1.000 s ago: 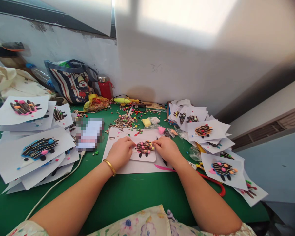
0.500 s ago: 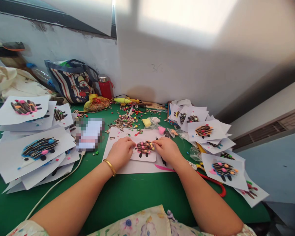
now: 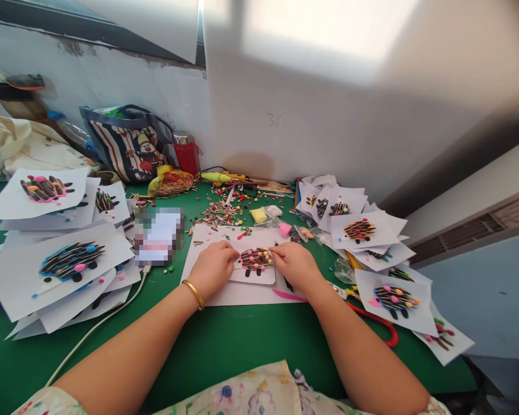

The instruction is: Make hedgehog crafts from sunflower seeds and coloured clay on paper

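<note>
A small white card (image 3: 264,279) lies on a larger white sheet (image 3: 229,297) in front of me. On it is a hedgehog picture (image 3: 256,259) made of striped sunflower seeds, pink, orange and yellow clay balls and dark feet. My left hand (image 3: 214,265), with a gold bangle at its wrist, is closed at the card's left edge, fingertips by the hedgehog's pink outline. At the opposite edge, my right hand (image 3: 296,265) is closed, thumb and forefinger pinched at the card's upper right. Both hands partly cover the card's sides.
Stacks of similar hedgehog cards stand left (image 3: 86,288) and right (image 3: 389,276). Loose sunflower seeds (image 3: 218,213) and clay balls lie behind the sheet. A phone (image 3: 159,236) with a white cable is at left; red-handled scissors (image 3: 384,325) are by my right forearm.
</note>
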Demonstrator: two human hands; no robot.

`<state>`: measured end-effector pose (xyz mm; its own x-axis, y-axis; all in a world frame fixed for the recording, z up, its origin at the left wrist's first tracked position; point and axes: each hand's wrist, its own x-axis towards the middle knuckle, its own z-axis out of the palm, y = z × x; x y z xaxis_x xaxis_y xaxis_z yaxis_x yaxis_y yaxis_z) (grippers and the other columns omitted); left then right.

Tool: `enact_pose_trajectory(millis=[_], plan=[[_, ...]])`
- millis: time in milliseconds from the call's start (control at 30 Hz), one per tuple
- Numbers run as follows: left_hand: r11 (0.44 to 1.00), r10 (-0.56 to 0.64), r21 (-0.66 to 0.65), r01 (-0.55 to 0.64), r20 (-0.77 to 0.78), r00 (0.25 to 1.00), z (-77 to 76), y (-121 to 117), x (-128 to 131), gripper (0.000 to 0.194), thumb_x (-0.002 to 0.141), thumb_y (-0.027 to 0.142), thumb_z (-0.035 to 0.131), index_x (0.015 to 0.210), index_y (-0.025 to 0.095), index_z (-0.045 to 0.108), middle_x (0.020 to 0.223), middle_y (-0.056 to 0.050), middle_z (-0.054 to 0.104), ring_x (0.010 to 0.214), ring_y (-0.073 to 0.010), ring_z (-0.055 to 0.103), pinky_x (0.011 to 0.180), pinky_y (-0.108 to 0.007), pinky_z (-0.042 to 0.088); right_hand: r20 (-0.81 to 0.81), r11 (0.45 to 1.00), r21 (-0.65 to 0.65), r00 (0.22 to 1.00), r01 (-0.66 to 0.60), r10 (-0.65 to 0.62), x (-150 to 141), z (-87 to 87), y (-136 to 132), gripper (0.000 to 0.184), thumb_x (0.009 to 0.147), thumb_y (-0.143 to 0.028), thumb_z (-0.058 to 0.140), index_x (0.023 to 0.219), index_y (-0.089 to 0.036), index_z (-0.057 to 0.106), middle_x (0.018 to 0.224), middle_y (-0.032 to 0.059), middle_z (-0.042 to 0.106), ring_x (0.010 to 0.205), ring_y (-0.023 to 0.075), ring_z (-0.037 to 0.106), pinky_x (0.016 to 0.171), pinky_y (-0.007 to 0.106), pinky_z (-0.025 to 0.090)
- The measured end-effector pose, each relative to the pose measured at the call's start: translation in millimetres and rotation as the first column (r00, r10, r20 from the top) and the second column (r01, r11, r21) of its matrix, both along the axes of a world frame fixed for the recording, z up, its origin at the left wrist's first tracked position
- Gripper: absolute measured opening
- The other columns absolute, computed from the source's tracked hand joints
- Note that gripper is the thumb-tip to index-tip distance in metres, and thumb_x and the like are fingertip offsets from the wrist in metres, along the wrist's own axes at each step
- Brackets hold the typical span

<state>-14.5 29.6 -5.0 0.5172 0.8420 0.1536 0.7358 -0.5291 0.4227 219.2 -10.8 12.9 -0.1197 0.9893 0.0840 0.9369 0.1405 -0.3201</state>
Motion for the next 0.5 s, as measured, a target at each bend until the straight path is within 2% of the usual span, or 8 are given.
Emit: enact_pose_trajectory(millis=[500], plan=[[1.000,0.002,0.004,-0.002,0.006,1.000,-0.7,0.2,-0.9,0.033,0.088,0.017,0.045,0.097,0.022,0.076,0.103,-0.007,0.069,0.097,-0.0241,0.062,0.090,-0.037,0.049,-0.097,0.999,0.033,0.995,-0.027,0.030,2.0,-5.9,0.3,0.028,0.093,-0.024,0.052,0.108,-0.025,0.075,0.108,0.0042,0.073,0.103,0.0193,0.063,0.092,0.029,0.045]])
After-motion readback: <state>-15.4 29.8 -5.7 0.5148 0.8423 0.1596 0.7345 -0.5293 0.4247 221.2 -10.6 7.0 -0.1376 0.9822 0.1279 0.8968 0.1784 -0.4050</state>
